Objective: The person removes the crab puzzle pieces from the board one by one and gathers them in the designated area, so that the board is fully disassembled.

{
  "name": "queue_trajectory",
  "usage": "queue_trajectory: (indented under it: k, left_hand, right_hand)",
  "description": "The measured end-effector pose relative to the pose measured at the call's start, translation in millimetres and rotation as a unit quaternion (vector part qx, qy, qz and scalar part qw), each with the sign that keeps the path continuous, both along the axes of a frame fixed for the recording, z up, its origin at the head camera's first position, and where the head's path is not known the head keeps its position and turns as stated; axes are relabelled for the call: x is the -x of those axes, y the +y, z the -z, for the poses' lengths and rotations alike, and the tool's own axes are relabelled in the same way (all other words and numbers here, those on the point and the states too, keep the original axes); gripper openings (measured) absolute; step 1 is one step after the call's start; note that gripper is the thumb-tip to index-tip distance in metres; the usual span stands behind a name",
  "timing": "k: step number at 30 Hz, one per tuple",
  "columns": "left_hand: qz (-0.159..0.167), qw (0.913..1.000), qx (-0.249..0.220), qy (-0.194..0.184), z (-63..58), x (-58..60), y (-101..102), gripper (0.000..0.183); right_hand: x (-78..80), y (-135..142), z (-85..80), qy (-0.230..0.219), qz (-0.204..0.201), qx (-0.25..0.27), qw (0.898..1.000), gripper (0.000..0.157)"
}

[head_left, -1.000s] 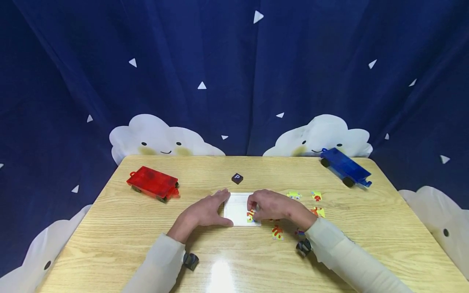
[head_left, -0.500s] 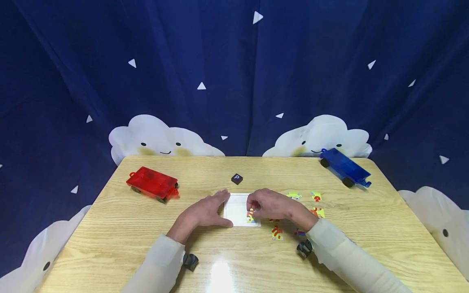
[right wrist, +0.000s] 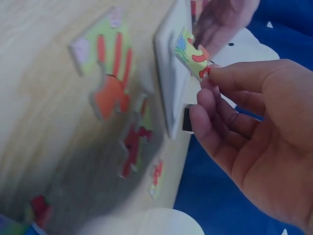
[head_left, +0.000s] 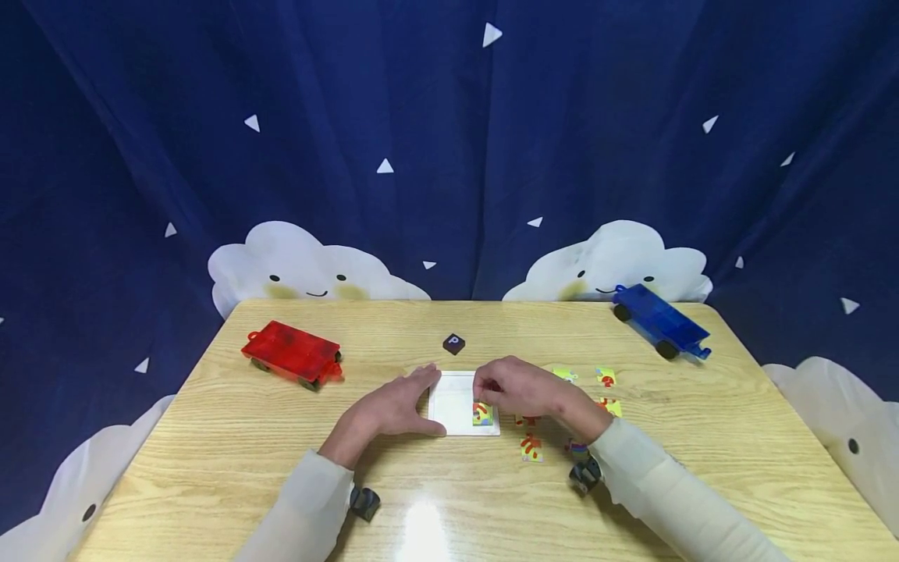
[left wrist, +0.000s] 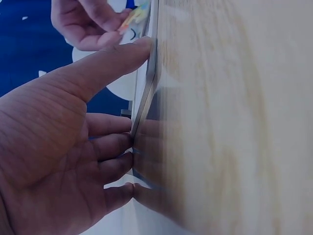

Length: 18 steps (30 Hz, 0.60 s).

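Along the left side of a white puzzle tray (head_left: 453,402), my left hand (head_left: 393,404) lies spread with its fingers fairly straight. Its thumb touches the near left corner and the index finger reaches the far left corner. My right hand (head_left: 520,386) pinches a yellow, red and blue puzzle piece (right wrist: 193,53) between thumb and fingertips. In the right wrist view the piece is tilted above the tray; the head view places it over the tray's near right part. Several loose puzzle pieces (head_left: 531,447) lie right of the tray, some partly hidden by the right hand and forearm.
A red toy wagon (head_left: 291,350) stands at the left of the wooden table (head_left: 281,468). A blue toy wagon (head_left: 660,318) is at the far right. Behind the tray sits a small black tile (head_left: 454,343) marked P. A dark blue curtain (head_left: 421,117) hangs behind.
My right hand has shifted slightly away from me, so more of the pinched puzzle piece shows below its fingers. The left hand and the tray hold still.
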<state>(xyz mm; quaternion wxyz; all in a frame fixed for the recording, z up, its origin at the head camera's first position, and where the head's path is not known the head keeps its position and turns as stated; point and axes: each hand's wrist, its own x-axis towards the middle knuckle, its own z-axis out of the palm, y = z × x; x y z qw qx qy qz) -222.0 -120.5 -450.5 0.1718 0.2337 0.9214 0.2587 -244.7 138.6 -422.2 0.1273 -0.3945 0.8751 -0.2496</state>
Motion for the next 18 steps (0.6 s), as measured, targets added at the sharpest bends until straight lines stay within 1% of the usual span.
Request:
queue_trajectory:
  k: [6, 9, 13, 18]
  left_hand:
    - [0.004, 1.0, -0.004, -0.001, 0.7, 0.7, -1, 0.097]
    - [0.009, 0.9999, -0.005, 0.002, 1.1, 0.9, -2, 0.098]
    - [0.015, 0.9999, -0.007, -0.001, 1.5, 1.0, -2, 0.098]
    - [0.015, 0.9998, -0.009, -0.001, 2.6, 1.2, -3, 0.098]
  right_hand:
    - [-1.9, 13, -13.7, -0.008, 0.01, 0.006, 1.0, 0.017]
    - [-3.5, 25, -18.8, -0.006, 0.005, 0.006, 1.0, 0.018]
    - [-6.3, 44, -23.4, -0.008, 0.012, -0.008, 1.0, 0.018]
    - [-9.5, 72, -28.1, -0.046, 0.04, -0.029, 0.998, 0.018]
